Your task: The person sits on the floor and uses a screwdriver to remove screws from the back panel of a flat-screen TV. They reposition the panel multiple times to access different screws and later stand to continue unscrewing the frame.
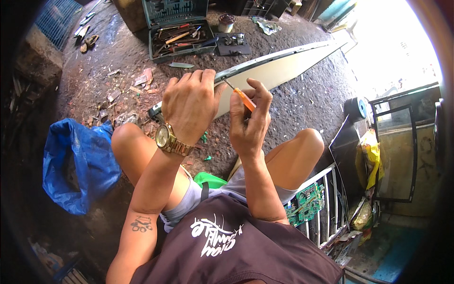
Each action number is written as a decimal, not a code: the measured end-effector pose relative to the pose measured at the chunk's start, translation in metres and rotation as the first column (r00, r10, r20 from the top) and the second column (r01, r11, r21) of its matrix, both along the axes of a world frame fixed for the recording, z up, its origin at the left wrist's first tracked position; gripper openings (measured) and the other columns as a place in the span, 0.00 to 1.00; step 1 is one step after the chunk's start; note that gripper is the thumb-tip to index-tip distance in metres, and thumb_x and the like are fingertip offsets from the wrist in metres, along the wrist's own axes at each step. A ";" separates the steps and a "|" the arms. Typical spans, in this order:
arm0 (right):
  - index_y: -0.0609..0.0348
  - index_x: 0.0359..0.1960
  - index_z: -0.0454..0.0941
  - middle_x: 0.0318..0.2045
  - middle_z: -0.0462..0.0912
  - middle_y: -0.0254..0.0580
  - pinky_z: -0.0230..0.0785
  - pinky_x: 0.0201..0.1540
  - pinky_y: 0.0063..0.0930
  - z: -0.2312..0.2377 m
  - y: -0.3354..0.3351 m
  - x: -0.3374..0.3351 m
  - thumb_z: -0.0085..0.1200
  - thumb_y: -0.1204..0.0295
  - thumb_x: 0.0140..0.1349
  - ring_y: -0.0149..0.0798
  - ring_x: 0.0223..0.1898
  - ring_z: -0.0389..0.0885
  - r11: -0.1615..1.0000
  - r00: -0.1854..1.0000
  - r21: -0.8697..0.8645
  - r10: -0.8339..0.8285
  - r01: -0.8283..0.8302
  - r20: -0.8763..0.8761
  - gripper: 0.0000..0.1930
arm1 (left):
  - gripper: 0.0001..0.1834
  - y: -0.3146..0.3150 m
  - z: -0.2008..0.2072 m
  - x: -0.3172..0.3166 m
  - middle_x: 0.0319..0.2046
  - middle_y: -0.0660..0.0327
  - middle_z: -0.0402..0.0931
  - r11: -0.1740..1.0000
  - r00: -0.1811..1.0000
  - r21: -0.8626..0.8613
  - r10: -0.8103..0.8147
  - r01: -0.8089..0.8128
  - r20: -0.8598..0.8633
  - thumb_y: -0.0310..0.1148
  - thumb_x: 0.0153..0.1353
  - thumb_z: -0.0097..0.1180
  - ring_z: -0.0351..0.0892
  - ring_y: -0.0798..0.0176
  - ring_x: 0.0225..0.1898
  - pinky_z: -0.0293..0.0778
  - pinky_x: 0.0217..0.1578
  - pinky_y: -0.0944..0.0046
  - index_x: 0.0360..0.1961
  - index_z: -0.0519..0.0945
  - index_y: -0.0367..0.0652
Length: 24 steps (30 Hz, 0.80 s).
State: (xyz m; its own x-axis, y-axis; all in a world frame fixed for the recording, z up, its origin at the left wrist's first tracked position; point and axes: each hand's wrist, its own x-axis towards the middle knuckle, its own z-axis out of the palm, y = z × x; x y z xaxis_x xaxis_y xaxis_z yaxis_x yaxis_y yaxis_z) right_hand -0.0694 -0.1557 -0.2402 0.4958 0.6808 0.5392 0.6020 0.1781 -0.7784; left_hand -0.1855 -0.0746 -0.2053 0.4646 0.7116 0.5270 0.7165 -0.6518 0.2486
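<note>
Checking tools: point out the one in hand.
The orange screwdriver, gripped in the right hand; the other tools lie in the open toolbox.

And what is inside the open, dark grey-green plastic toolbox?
Inside the toolbox lie jumbled hand tools, some with tan or red handles. Whatever lies beneath the top layer is covered.

Panel: near end partly behind L hand; L palm contact hidden.
Screwdriver: handle partly hidden by R hand; tip too small to ID.
Toolbox: lid cut off at top edge; tools overlap, some types unclear.
PCB: L end behind R forearm; comps. too small to ID.
Green item: partly behind shorts; type unclear.
Opening: overexp.; detail lost.
Sack: interior dark.
</note>
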 end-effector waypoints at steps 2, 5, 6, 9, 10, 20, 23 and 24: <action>0.56 0.63 0.68 0.24 0.79 0.42 0.70 0.25 0.31 0.000 0.001 0.001 0.56 0.71 0.73 0.34 0.19 0.76 0.997 0.994 -0.016 -0.070 0.071 0.085 0.19 | 0.16 -0.001 0.001 0.000 0.35 0.58 0.86 1.000 1.000 0.013 0.003 -0.003 0.008 0.45 0.63 0.65 0.86 0.55 0.39 0.75 0.41 0.55 0.39 0.82 0.44; 0.55 0.63 0.69 0.25 0.79 0.42 0.70 0.25 0.31 0.002 -0.001 0.002 0.57 0.70 0.73 0.34 0.19 0.75 0.997 1.000 0.071 0.013 -0.013 0.009 0.20 | 0.17 -0.001 0.002 0.001 0.35 0.58 0.86 1.000 1.000 -0.013 0.016 -0.016 -0.012 0.47 0.62 0.66 0.86 0.55 0.38 0.75 0.40 0.56 0.38 0.83 0.44; 0.60 0.64 0.68 0.27 0.76 0.36 0.67 0.32 0.22 0.004 -0.004 0.002 0.56 0.73 0.74 0.26 0.26 0.71 0.999 0.999 0.006 0.045 -0.045 -0.001 0.20 | 0.17 -0.001 0.003 0.001 0.35 0.58 0.86 1.000 1.000 -0.001 0.013 -0.013 -0.011 0.47 0.62 0.66 0.86 0.55 0.38 0.75 0.40 0.56 0.38 0.83 0.44; 0.60 0.64 0.68 0.31 0.77 0.38 0.68 0.34 0.22 0.007 -0.006 0.001 0.56 0.73 0.73 0.26 0.29 0.73 0.982 0.992 -0.186 0.004 -0.028 -0.128 0.20 | 0.19 -0.002 0.004 0.000 0.36 0.56 0.86 1.000 1.000 -0.005 0.009 -0.009 -0.004 0.47 0.61 0.67 0.87 0.53 0.39 0.76 0.41 0.55 0.41 0.83 0.42; 0.60 0.63 0.68 0.31 0.77 0.38 0.68 0.34 0.21 0.007 -0.006 0.001 0.56 0.73 0.73 0.25 0.30 0.73 0.991 0.996 -0.125 0.030 -0.041 -0.083 0.20 | 0.20 -0.003 0.004 0.000 0.38 0.55 0.87 0.999 1.000 -0.032 0.010 -0.011 -0.007 0.47 0.60 0.68 0.87 0.51 0.40 0.78 0.42 0.53 0.44 0.84 0.41; 0.61 0.60 0.77 0.39 0.84 0.44 0.75 0.39 0.26 0.014 -0.011 0.013 0.52 0.74 0.76 0.31 0.35 0.81 0.962 0.990 0.274 0.020 0.019 -0.140 0.14 | 0.18 -0.002 0.003 -0.001 0.36 0.60 0.86 1.000 1.000 -0.020 -0.006 0.006 0.001 0.46 0.60 0.69 0.86 0.57 0.40 0.75 0.42 0.56 0.40 0.83 0.44; 0.59 0.62 0.75 0.42 0.85 0.50 0.78 0.45 0.33 0.017 -0.006 0.020 0.51 0.74 0.76 0.44 0.41 0.86 0.939 0.992 0.339 -0.009 0.052 -0.124 0.16 | 0.20 -0.004 0.006 -0.001 0.39 0.60 0.86 0.998 0.999 -0.064 -0.002 0.000 -0.034 0.45 0.58 0.71 0.86 0.56 0.42 0.75 0.42 0.54 0.44 0.82 0.43; 0.59 0.63 0.75 0.43 0.85 0.52 0.78 0.46 0.35 0.016 0.003 0.024 0.51 0.74 0.76 0.48 0.42 0.87 0.980 0.994 0.195 -0.050 0.029 0.100 0.16 | 0.23 -0.004 0.008 -0.003 0.42 0.58 0.86 0.994 0.999 -0.108 -0.030 0.025 -0.046 0.45 0.57 0.72 0.86 0.54 0.44 0.76 0.45 0.54 0.48 0.82 0.43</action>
State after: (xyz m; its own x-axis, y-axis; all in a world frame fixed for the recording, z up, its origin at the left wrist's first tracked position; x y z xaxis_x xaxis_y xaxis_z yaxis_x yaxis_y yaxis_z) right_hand -0.0450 -0.1530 -0.2240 0.4544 0.5399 0.7086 0.6876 0.2931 -0.6643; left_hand -0.1885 -0.0788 -0.1971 0.5070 0.7496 0.4255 0.7113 -0.6426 0.2846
